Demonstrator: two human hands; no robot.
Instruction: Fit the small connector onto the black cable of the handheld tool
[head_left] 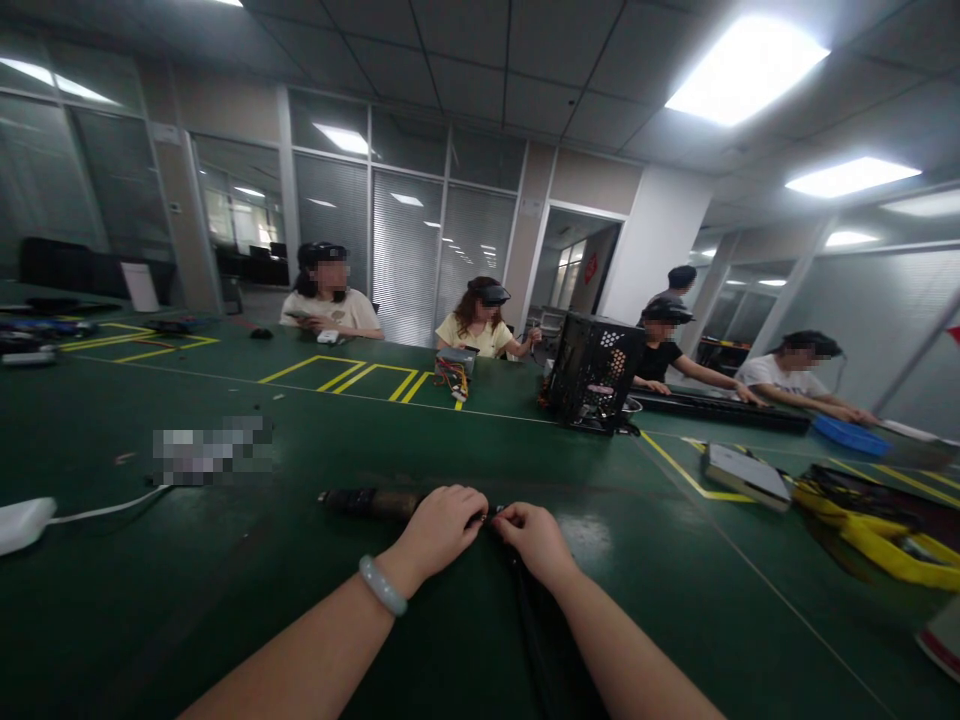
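Note:
A dark electric screwdriver [379, 503] lies on the green table with its narrow tip to the left. My left hand [446, 525], with a pale bangle on the wrist, is closed round the rear end of the tool. Just to the right, the fingertips of my right hand [536, 540] pinch a black cable [496, 510] at that same end. The cable's lower part [529, 620] runs from there toward my body. My fingers hide the exact joint between cable and tool.
A black computer case [596, 372] stands ahead on the right. A power supply [456, 360] with loose wires sits near a person across the table. To the right are a grey metal box [746, 475] and a yellow bin [885, 540]. A white charger [26, 525] lies left. Several people sit opposite.

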